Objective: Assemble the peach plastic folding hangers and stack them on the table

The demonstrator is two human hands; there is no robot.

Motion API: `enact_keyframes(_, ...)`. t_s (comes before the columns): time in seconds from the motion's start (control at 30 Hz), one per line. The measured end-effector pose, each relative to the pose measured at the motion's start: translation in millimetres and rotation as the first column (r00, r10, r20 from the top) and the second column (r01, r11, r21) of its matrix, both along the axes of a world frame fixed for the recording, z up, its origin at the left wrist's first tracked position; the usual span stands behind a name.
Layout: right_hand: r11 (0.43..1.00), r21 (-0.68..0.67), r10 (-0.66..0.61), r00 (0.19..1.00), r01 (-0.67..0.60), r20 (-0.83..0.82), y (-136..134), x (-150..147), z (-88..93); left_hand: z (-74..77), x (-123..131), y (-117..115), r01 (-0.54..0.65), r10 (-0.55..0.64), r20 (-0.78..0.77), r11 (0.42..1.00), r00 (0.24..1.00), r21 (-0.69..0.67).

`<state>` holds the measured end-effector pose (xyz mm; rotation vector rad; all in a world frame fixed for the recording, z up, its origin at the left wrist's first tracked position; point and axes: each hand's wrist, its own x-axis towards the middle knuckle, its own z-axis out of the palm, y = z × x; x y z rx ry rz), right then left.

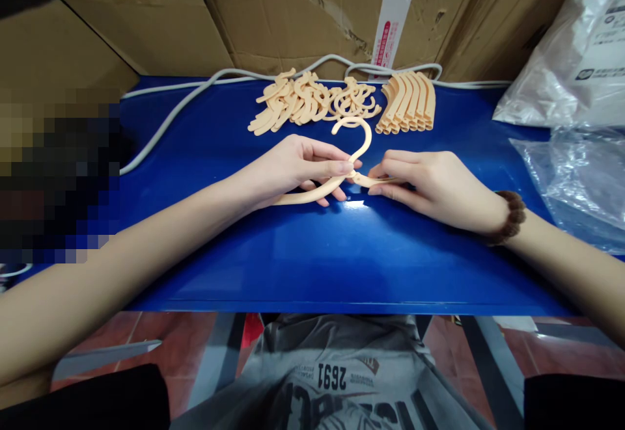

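The left hand (pixel 299 162) pinches the hanger (pixel 317 193) below its hook (pixel 368 140); the right hand (pixel 434 179) clasps the opposite arm (pixel 367 181). Parts (pixel 305 99) lie beyond on the surface (pixel 293 254).

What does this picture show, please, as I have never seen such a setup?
There is no machine: these are a person's bare hands, seen from a camera worn on their head, looking forward and down. The left hand holds a beige hooked piece; the right hand pinches a slim arm whose end appears to meet it. On the blue table beyond them lie a loose pile of curved parts, some hooks and a neat row of curved pieces. Behind runs a white cable.
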<state>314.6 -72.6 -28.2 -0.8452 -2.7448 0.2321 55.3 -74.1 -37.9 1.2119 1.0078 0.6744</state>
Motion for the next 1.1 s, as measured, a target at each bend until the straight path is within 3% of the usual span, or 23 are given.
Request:
enact_keyframes(0.3, 1.0, -0.011, -0.022, 0.999, 0.022, -0.023, 0.1, -1.5, -1.3, 4.0, -0.4, -1.4, 0.031, -0.031, 0.001, 0.999, 1.0, -0.025)
enact_keyframes(0.7, 0.961, -0.278, -0.034, 0.988, -0.01, -0.153, 7.4, -1.4, -2.6, 2.8, 0.2, 0.3, 0.035, -0.035, 0.019, 0.999, 0.999, -0.023)
enact_keyframes(1.1, 0.978, -0.209, -0.005, 0.992, -0.022, -0.128, 3.9, -1.9, -2.8, 1.5, -1.5, 2.1, 0.046, -0.044, 0.053, 0.998, 0.998, -0.037)
